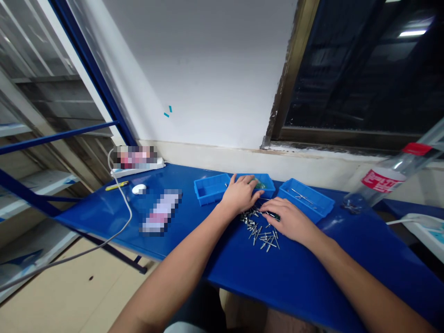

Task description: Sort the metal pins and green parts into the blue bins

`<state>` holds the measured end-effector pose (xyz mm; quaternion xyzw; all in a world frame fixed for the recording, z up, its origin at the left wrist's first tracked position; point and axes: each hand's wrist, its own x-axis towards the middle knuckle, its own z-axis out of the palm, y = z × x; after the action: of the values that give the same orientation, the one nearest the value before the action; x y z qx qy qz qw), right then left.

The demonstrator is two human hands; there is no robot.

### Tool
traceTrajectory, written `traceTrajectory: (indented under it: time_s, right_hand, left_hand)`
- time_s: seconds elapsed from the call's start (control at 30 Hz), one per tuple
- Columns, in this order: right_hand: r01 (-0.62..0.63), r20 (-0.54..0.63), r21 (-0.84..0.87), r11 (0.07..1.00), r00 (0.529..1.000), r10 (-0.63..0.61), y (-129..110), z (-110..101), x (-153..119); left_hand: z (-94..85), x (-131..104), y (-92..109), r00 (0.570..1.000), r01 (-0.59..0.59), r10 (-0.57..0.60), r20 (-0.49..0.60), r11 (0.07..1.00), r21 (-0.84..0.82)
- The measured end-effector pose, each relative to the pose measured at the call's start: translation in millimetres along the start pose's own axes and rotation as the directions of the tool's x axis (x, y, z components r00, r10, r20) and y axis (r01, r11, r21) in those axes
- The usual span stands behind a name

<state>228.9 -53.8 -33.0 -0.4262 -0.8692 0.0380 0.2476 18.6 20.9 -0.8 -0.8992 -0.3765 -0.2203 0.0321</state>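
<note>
A loose pile of silver rivets (261,233) with long thin pins lies on the blue table. My left hand (241,192) is over the pile's far side, at the front of the middle blue bin (268,184); its fingers are bent but apart, and I see nothing in them. Greenish small things (258,183) show in that bin beyond the fingers. Just right of the pile, my right hand (284,216) is closed on a slim dark tool (274,215), its kind unclear. A thin metal part points from these fingers towards the left hand.
At left stands another blue bin (210,190); at right, a blue bin (307,201) holds a few rivets. A clear bottle (383,178) leans at the right. A yellow cutter (117,186), a white oval object (139,189) and a cable (130,208) lie left.
</note>
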Motion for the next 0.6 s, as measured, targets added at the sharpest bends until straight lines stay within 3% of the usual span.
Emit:
traceTrajectory:
  time_s: [0.17, 0.37, 0.5, 0.6]
  right_hand:
    - [-0.048, -0.035, -0.035, 0.998, 0.998, 0.046, 0.6, 3.9, 1.8]
    - [-0.154, -0.131, 0.104, 0.983, 0.977, 0.167, -2.5, 1.9, 3.8]
    - [-0.295, -0.212, 0.375, 0.879, 0.896, 0.391, -1.2, -0.2, 5.2]
    - [-0.265, -0.254, 0.632, 0.728, 0.817, 0.518, 0.1, -1.3, 7.1]
  left_hand:
    - [-0.5, -1.0, -1.4, 0.999, -0.033, 0.033, 0.003, 0.999, 0.005]
    - [-6.7, -2.6, 8.5, 0.986, -0.105, 0.093, -0.135, 0.991, -0.088]
    - [-12.6, -6.9, 20.7, 0.982, -0.109, 0.068, -0.178, 0.966, -0.233]
    - [-13.5, -10.5, 26.8, 0.985, -0.078, 0.019, -0.169, 0.933, -0.351]
